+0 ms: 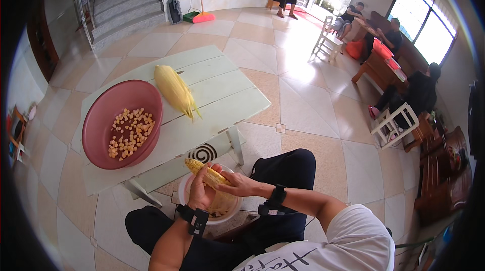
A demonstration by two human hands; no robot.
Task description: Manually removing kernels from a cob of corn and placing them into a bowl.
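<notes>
A partly stripped corn cob (195, 165) is held between my two hands over a white bucket (182, 195). My left hand (202, 191) wraps around the cob from the left and below. Against its right end and upper side rests my right hand (238, 184). Some rows look pale where kernels are gone. Inside the bucket lie husk-like scraps (219, 206), partly hidden by my hands. On the pale green table (212, 119) stands a dark red plastic basin (94, 134) with loose corn kernels (132, 132) in it. Beside the basin lies an ear of corn in its husk (172, 89).
The table's near edge and legs (235, 146) stand just beyond my knees. Several people sit farther off at the right and back, near a wooden bench (411, 47). White chairs (326, 41) stand there too. A broom (204, 17) and dustpan lean near the stairs (127, 9).
</notes>
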